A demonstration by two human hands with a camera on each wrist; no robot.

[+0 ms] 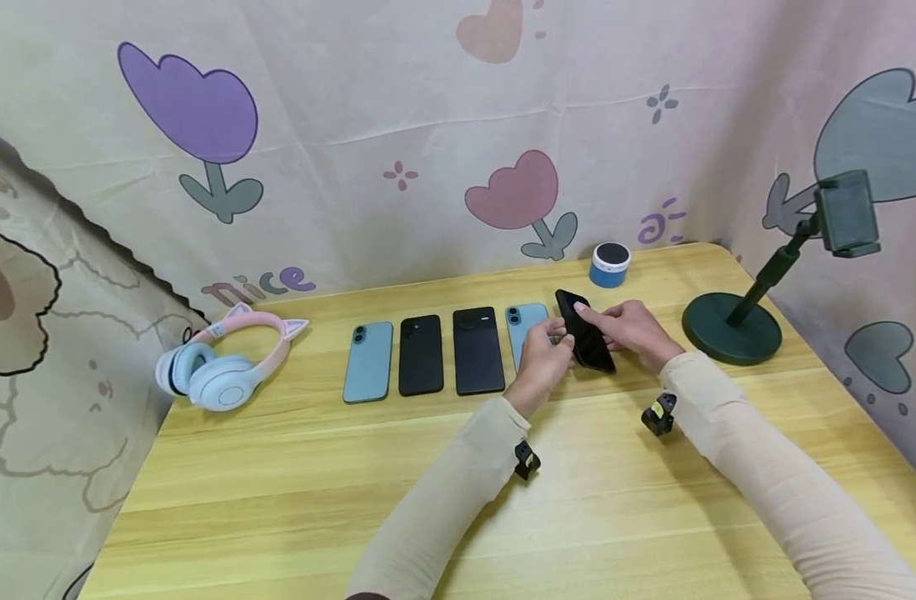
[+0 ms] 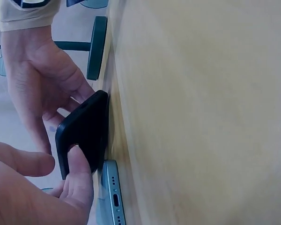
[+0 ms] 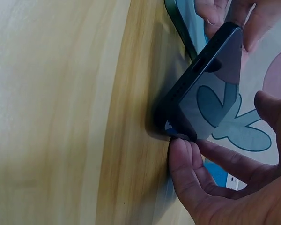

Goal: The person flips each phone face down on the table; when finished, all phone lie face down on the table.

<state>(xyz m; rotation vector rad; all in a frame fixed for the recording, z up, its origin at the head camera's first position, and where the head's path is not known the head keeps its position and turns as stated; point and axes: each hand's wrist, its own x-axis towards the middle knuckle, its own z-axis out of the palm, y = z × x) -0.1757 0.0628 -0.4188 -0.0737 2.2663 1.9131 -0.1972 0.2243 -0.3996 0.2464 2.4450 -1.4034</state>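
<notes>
Between both hands a black phone [image 1: 587,337] is held tilted, its glossy screen [image 3: 215,98] reflecting the backdrop. My left hand [image 1: 542,362] grips its left edge; in the left wrist view, left fingers [image 2: 79,171] lie against the dark back. On the opposite edge my right hand [image 1: 633,329] holds the phone, its thumb over the screen and its fingers [image 3: 182,154] at the edge. A blue phone [image 1: 525,321] lies partly hidden under my left hand. Left of it lie a wide black phone [image 1: 478,354], another black phone [image 1: 421,358] and a light-blue phone [image 1: 367,367], all backs up.
Pink and blue cat-ear headphones [image 1: 228,383] lie on the wooden table [image 1: 292,500] at the left. A small blue and white speaker [image 1: 610,265] stands behind my right hand. To the right is a dark green phone stand [image 1: 731,329]. A patterned curtain hangs behind.
</notes>
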